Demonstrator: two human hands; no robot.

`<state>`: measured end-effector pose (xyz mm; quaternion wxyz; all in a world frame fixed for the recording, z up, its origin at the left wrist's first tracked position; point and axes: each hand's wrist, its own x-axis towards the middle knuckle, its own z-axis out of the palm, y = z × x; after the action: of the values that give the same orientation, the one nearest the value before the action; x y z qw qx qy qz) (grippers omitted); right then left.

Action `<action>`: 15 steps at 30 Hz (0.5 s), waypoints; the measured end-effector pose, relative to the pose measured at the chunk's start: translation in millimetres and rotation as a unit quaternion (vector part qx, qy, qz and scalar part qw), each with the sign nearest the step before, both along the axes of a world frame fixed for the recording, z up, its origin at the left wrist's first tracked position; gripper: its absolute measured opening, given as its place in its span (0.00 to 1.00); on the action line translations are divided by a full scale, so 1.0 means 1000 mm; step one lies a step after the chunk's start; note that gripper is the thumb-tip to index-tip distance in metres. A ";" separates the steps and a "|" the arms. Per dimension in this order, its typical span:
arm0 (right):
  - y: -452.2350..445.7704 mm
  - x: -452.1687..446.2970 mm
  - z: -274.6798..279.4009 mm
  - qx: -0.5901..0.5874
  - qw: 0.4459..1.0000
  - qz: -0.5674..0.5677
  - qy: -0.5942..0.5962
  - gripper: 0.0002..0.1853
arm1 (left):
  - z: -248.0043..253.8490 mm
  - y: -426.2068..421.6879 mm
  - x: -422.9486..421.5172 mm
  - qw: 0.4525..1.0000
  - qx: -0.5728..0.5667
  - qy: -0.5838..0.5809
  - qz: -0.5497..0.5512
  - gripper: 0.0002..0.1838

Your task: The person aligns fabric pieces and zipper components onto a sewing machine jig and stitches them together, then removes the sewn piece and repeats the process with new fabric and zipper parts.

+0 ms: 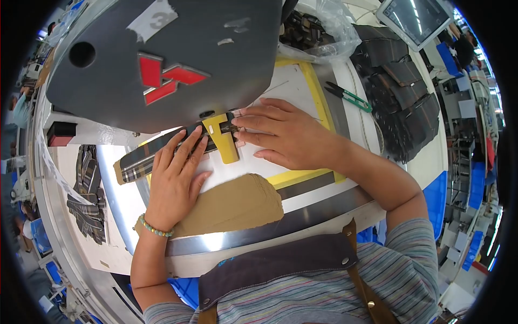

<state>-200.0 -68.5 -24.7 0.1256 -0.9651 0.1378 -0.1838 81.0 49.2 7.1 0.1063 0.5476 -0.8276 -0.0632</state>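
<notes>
My left hand (pixel 175 181) lies with its fingers stretched over a dark plaid fabric strip (pixel 141 160), pressing on it left of a yellow T-shaped plate (pixel 227 147). My right hand (pixel 294 135) reaches in from the other side, fingers extended, with the fingertips beside the plate and at the strip's right end. Both hands rest under the front of a dark grey machine head (pixel 216 65) with a red emblem. The right fingertips partly cover the fabric. Below my left hand lies a brown piece of material (pixel 237 208), partly hidden by my wrist.
Green-handled thread snips (pixel 356 101) lie at the right. Dark plaid pieces are stacked on the right (pixel 399 102), with more plaid pieces (pixel 89 200) at the left. A clear plastic bag (pixel 329 38) of dark pieces stands behind, near a screen (pixel 415 21).
</notes>
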 end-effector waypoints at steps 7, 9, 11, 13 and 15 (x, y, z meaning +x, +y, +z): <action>0.003 0.002 0.001 -0.028 0.999 -0.014 0.013 0.22 | -0.001 0.000 0.001 1.000 -0.002 0.001 0.000 0.36; 0.004 0.001 0.002 -0.025 0.999 -0.016 0.034 0.24 | -0.001 0.000 0.001 1.000 -0.004 0.002 -0.001 0.36; 0.004 0.000 0.003 -0.026 0.999 -0.016 0.038 0.24 | -0.001 0.000 0.001 1.000 -0.005 0.000 -0.001 0.36; 0.004 0.000 0.002 -0.032 0.999 -0.016 0.032 0.24 | -0.002 0.000 0.001 1.000 -0.005 -0.001 -0.001 0.36; 0.003 0.001 0.000 -0.044 0.999 -0.015 0.017 0.22 | -0.001 0.000 0.001 1.000 -0.005 0.000 0.000 0.36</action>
<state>-199.0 -65.5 -24.3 0.0782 -0.9704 0.1467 -0.1753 81.8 49.4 5.9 0.1088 0.5468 -0.8281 -0.0593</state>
